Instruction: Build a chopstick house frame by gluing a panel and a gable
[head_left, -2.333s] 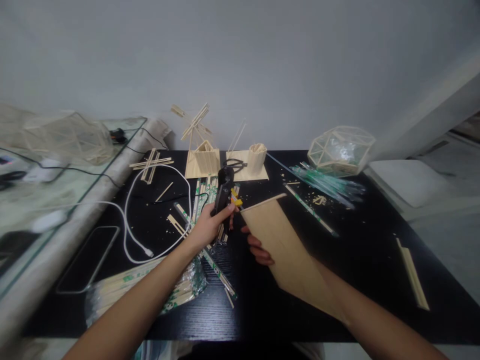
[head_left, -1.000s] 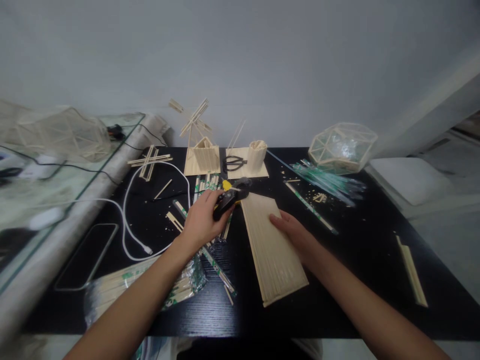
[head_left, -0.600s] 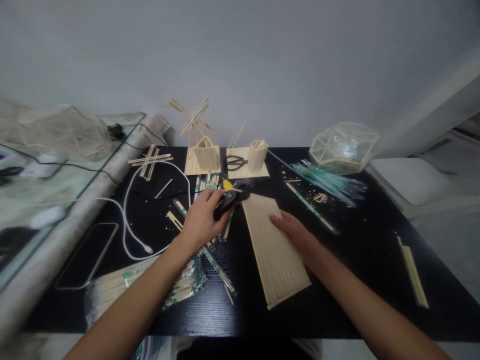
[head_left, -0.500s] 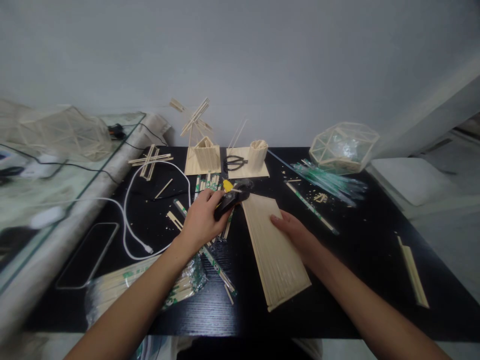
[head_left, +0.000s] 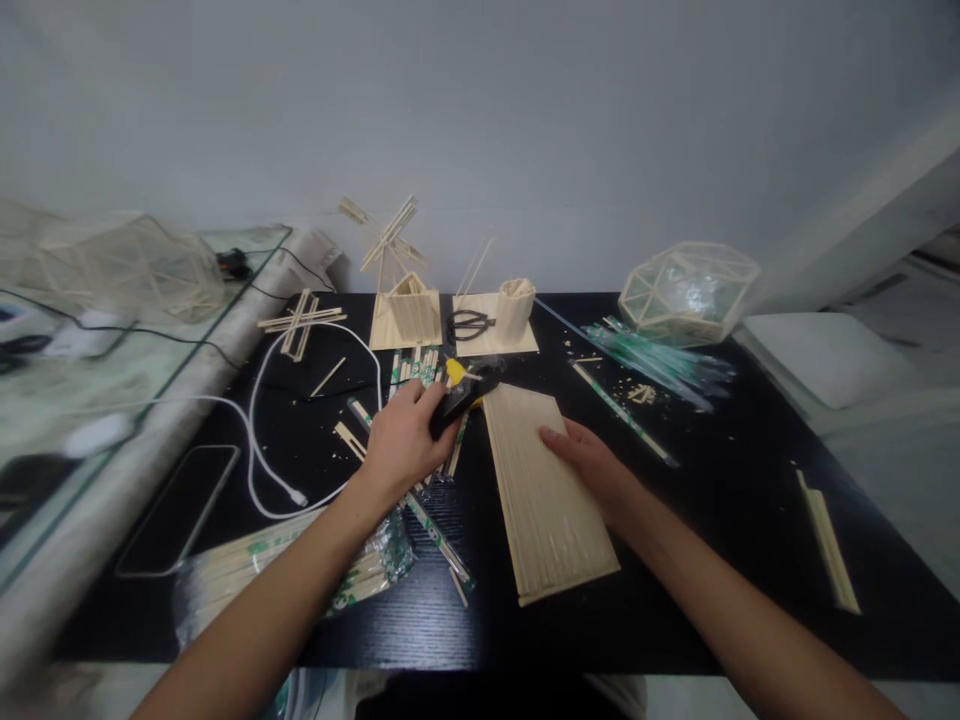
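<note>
My left hand is closed around a black glue gun with a yellow trigger, its nozzle resting at the far left corner of a flat panel of glued bamboo sticks. This panel lies on the black table. My right hand lies flat on the panel's right side, fingers stretched out, pressing it down.
Wrapped chopsticks lie near my left arm, with a white cable and a phone further left. At the back stand a stick windmill house, scissors and a stick cup. A geodesic stick frame sits back right.
The panel was held tilted up in my right hand; it now lies flat under that hand. The glue gun has come down from upright to the panel's far left corner.
</note>
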